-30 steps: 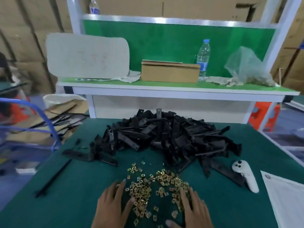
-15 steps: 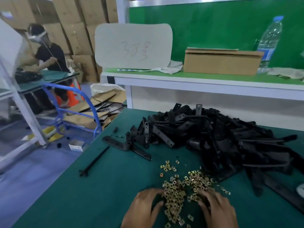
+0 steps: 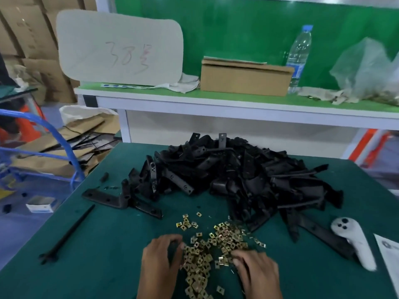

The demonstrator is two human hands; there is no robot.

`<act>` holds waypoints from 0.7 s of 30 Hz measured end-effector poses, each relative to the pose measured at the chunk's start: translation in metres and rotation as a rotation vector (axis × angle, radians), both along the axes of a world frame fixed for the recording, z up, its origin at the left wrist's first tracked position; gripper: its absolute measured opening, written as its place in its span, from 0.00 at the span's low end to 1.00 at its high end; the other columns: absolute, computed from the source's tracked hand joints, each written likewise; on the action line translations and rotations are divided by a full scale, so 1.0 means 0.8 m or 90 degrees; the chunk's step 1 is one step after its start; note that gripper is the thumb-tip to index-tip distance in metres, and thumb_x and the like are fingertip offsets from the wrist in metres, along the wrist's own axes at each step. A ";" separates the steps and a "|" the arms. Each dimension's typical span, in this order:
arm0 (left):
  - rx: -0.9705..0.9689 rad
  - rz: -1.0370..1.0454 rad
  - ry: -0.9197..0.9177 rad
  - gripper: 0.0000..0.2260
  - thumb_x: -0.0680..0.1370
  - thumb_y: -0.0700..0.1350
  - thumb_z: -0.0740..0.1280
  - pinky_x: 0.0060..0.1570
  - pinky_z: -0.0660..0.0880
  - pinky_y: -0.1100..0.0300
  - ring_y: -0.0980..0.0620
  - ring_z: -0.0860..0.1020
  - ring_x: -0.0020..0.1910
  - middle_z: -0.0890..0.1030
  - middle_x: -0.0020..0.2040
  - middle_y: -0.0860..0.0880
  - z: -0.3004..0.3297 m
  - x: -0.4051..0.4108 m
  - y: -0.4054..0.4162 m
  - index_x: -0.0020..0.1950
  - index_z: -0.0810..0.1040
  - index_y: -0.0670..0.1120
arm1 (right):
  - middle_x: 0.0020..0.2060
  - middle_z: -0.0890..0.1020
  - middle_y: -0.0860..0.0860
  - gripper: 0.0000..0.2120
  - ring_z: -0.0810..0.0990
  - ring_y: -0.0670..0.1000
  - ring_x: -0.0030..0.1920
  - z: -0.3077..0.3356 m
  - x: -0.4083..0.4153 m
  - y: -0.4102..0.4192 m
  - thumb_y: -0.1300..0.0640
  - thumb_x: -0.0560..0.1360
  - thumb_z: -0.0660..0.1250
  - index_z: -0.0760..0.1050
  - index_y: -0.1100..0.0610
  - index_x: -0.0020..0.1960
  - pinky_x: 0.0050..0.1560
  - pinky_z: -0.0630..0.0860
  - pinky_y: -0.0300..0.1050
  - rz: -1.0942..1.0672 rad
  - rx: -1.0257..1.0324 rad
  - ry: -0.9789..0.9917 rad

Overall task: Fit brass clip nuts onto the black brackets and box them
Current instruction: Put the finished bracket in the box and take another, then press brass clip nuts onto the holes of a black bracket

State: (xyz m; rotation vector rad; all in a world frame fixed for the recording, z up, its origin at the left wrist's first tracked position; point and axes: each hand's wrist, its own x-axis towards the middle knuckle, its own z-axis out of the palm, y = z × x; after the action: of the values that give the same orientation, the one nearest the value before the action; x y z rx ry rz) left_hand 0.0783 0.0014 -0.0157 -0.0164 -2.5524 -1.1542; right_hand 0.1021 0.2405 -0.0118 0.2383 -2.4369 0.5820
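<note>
Left hand [image 3: 160, 258] and right hand [image 3: 257, 271] flank brass clip nuts [image 3: 207, 251] on green mat [image 3: 108, 244], fingers curled into pile edges; actual pinch cannot tell. Nuts scatter runs near-to-far between hands. Since half second ago, hands slightly wider apart. Beyond nuts: black brackets [image 3: 237, 175] heap, long axes mixed.

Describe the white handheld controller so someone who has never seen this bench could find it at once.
Start at the big pile of black brackets on the green table. Follow its right-hand edge toward the near side to the white controller, lying beside a long bracket. It is the only white, rounded thing there, with dark buttons on its head.
</note>
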 end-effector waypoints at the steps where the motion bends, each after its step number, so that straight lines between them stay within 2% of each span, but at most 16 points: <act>1: 0.002 -0.012 -0.009 0.09 0.77 0.48 0.74 0.52 0.75 0.52 0.60 0.77 0.49 0.76 0.46 0.68 0.001 -0.007 0.003 0.50 0.78 0.61 | 0.35 0.81 0.40 0.10 0.75 0.44 0.38 -0.005 -0.002 0.001 0.39 0.81 0.57 0.75 0.39 0.50 0.43 0.68 0.41 0.016 -0.008 0.003; 3: 0.015 -0.009 0.023 0.05 0.77 0.51 0.74 0.49 0.77 0.53 0.54 0.81 0.46 0.77 0.44 0.66 -0.006 -0.017 0.005 0.48 0.79 0.59 | 0.36 0.81 0.38 0.04 0.77 0.41 0.37 0.011 -0.013 0.004 0.39 0.79 0.61 0.72 0.37 0.51 0.41 0.70 0.37 0.005 -0.003 -0.032; 4: 0.015 -0.005 0.047 0.04 0.78 0.56 0.71 0.48 0.77 0.57 0.53 0.82 0.43 0.79 0.43 0.64 -0.007 -0.021 0.004 0.46 0.81 0.58 | 0.41 0.83 0.37 0.08 0.79 0.37 0.40 0.022 -0.022 0.001 0.42 0.75 0.66 0.70 0.36 0.54 0.38 0.72 0.34 -0.006 0.004 -0.094; 5: 0.014 0.011 0.052 0.12 0.79 0.60 0.65 0.46 0.75 0.63 0.54 0.81 0.41 0.80 0.42 0.62 -0.002 -0.023 0.004 0.44 0.82 0.56 | 0.52 0.83 0.34 0.14 0.79 0.30 0.47 0.026 -0.037 0.000 0.44 0.76 0.68 0.70 0.34 0.59 0.45 0.72 0.30 -0.005 0.015 -0.108; 6: 0.020 0.017 0.065 0.17 0.79 0.63 0.61 0.45 0.72 0.67 0.55 0.81 0.40 0.82 0.41 0.59 -0.003 -0.026 0.004 0.42 0.83 0.55 | 0.65 0.76 0.32 0.18 0.74 0.26 0.56 0.031 -0.047 -0.001 0.48 0.80 0.65 0.67 0.32 0.66 0.51 0.70 0.27 0.000 -0.028 -0.136; 7: 0.033 0.022 0.055 0.17 0.77 0.64 0.61 0.44 0.71 0.68 0.55 0.81 0.40 0.82 0.41 0.59 -0.002 -0.029 0.004 0.41 0.82 0.56 | 0.67 0.72 0.28 0.20 0.72 0.25 0.59 0.024 -0.050 0.002 0.51 0.82 0.64 0.67 0.32 0.68 0.53 0.67 0.23 -0.022 -0.067 -0.100; 8: 0.046 0.024 0.052 0.13 0.76 0.63 0.63 0.44 0.70 0.67 0.55 0.82 0.41 0.82 0.41 0.60 -0.001 -0.031 0.005 0.41 0.82 0.58 | 0.60 0.76 0.26 0.17 0.76 0.30 0.55 0.016 -0.043 0.007 0.51 0.79 0.70 0.71 0.31 0.61 0.53 0.72 0.28 -0.047 -0.133 -0.109; 9: 0.067 0.020 0.039 0.08 0.77 0.61 0.66 0.45 0.72 0.64 0.56 0.82 0.42 0.82 0.41 0.62 0.001 -0.032 0.005 0.42 0.81 0.61 | 0.48 0.81 0.30 0.15 0.79 0.35 0.50 0.012 -0.032 0.006 0.49 0.75 0.76 0.74 0.32 0.52 0.58 0.73 0.35 -0.093 -0.218 -0.145; 10: 0.078 0.019 0.030 0.05 0.79 0.59 0.68 0.45 0.72 0.61 0.57 0.81 0.43 0.81 0.42 0.64 -0.003 -0.032 0.005 0.44 0.80 0.62 | 0.41 0.82 0.36 0.14 0.80 0.40 0.48 0.002 -0.021 0.008 0.46 0.71 0.78 0.75 0.34 0.46 0.52 0.73 0.32 -0.127 -0.288 -0.204; 12: 0.051 -0.018 0.008 0.03 0.79 0.56 0.66 0.46 0.71 0.57 0.60 0.78 0.45 0.80 0.45 0.65 -0.012 -0.025 0.002 0.48 0.79 0.60 | 0.39 0.82 0.38 0.10 0.80 0.42 0.44 -0.016 0.001 0.016 0.40 0.68 0.74 0.76 0.36 0.46 0.46 0.71 0.29 -0.139 -0.338 -0.187; 14: 0.049 -0.019 -0.015 0.05 0.78 0.55 0.63 0.45 0.70 0.58 0.60 0.77 0.44 0.80 0.45 0.64 -0.016 -0.017 -0.003 0.49 0.78 0.60 | 0.40 0.83 0.36 0.05 0.81 0.38 0.43 -0.005 0.009 0.009 0.42 0.71 0.70 0.79 0.38 0.46 0.45 0.72 0.27 -0.161 -0.450 -0.177; 15: 0.067 -0.001 -0.032 0.05 0.78 0.55 0.63 0.43 0.70 0.59 0.59 0.77 0.44 0.80 0.44 0.63 -0.013 -0.014 -0.003 0.48 0.78 0.60 | 0.40 0.84 0.39 0.02 0.82 0.39 0.41 0.001 0.007 0.006 0.48 0.75 0.70 0.80 0.41 0.47 0.43 0.74 0.26 -0.174 -0.542 -0.158; 16: 0.092 0.025 -0.054 0.05 0.78 0.56 0.63 0.43 0.70 0.58 0.59 0.77 0.43 0.81 0.43 0.60 -0.010 -0.014 -0.003 0.47 0.78 0.61 | 0.39 0.85 0.45 0.04 0.82 0.41 0.38 0.005 0.000 0.008 0.55 0.79 0.68 0.81 0.47 0.48 0.40 0.76 0.29 -0.195 -0.670 -0.138; 17: 0.111 0.048 -0.069 0.05 0.79 0.55 0.63 0.43 0.71 0.57 0.58 0.77 0.43 0.81 0.42 0.58 -0.009 -0.017 -0.002 0.46 0.77 0.61 | 0.37 0.84 0.50 0.06 0.81 0.47 0.35 0.013 -0.008 0.011 0.61 0.82 0.66 0.79 0.53 0.49 0.36 0.78 0.35 -0.198 -0.870 -0.153; 19: 0.120 0.070 -0.083 0.05 0.80 0.53 0.65 0.44 0.71 0.54 0.55 0.78 0.43 0.81 0.41 0.56 -0.007 -0.024 0.001 0.45 0.77 0.61 | 0.39 0.80 0.56 0.06 0.77 0.51 0.36 0.042 -0.027 0.024 0.62 0.83 0.61 0.75 0.60 0.50 0.34 0.78 0.43 -0.162 -1.227 -0.271; 21: 0.110 0.067 -0.108 0.06 0.81 0.50 0.66 0.46 0.72 0.52 0.52 0.77 0.44 0.81 0.41 0.55 -0.008 -0.029 0.001 0.45 0.76 0.60 | 0.41 0.79 0.56 0.07 0.77 0.52 0.40 0.066 -0.041 0.039 0.60 0.84 0.60 0.74 0.62 0.50 0.39 0.79 0.45 -0.109 -1.370 -0.337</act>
State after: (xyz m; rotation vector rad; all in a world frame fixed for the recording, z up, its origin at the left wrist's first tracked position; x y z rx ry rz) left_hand 0.0549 0.0019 -0.0221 0.2653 -2.5503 -1.3829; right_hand 0.0694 0.2714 0.0407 -1.0383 -0.8900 2.7556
